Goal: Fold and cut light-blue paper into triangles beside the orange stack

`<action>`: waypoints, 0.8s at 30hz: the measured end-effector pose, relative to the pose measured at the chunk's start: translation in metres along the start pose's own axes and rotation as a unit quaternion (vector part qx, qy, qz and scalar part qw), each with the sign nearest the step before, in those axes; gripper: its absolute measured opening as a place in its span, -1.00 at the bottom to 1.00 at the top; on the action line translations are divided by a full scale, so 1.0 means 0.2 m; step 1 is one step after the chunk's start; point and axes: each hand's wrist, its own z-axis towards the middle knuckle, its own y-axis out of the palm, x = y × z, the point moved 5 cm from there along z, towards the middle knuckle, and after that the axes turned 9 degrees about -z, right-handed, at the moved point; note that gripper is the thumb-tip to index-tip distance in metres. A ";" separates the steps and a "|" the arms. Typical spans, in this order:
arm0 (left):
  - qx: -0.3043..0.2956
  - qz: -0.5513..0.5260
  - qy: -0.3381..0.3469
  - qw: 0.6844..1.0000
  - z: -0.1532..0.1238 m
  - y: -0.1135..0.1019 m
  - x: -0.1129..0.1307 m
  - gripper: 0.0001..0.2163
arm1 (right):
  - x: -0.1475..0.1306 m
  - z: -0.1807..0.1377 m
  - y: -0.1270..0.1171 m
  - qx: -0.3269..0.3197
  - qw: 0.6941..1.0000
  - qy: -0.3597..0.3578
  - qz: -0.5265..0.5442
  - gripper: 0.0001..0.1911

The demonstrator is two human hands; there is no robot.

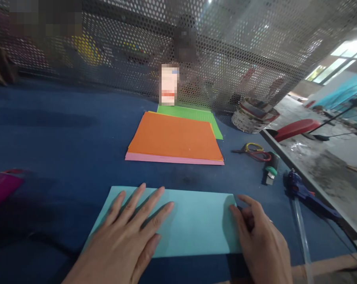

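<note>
A light blue sheet of paper (196, 221) lies flat on the dark blue table (62, 150) near the front edge. My left hand (131, 232) rests flat on the sheet's left half, fingers stretched and spread. My right hand (258, 236) is at the sheet's right edge, fingers curled and pressed on the paper's upper right corner. Beyond the sheet lies a stack of coloured paper (175, 138), orange on top, with pink and green showing underneath.
Scissors (252, 152) with yellow and red handles, a small green-capped item (270, 173) and a blue glue gun (305, 193) with its cable lie at the right. A woven basket (252, 114) stands by the perforated metal screen (226, 47). A magenta object (0, 187) is at left.
</note>
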 end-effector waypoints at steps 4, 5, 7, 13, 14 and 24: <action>0.013 -0.008 -0.006 1.000 0.00 0.01 0.00 -0.43 | -0.04 -0.02 -0.06 0.084 0.995 -0.041 -0.038 -0.45; 0.014 -0.009 -0.007 1.000 0.00 0.01 0.00 -0.42 | -0.07 -0.03 -0.08 0.109 0.990 -0.064 -0.055 -0.46; 0.016 -0.012 -0.009 1.000 0.00 0.02 0.00 -0.39 | -0.16 -0.07 -0.09 0.135 0.980 -0.127 -0.075 -0.49; 0.027 -0.024 -0.011 0.999 -0.01 0.03 0.00 -0.37 | -0.55 -0.24 0.00 0.071 0.945 -0.316 -0.053 -0.40; 0.028 -0.027 -0.010 0.999 -0.01 0.03 0.00 -0.37 | -0.59 -0.26 0.02 0.051 0.942 -0.327 -0.053 -0.39; 0.024 -0.050 0.002 0.998 -0.03 0.06 0.00 -0.35 | -0.53 -0.31 0.02 -0.002 0.938 -0.335 -0.090 -0.38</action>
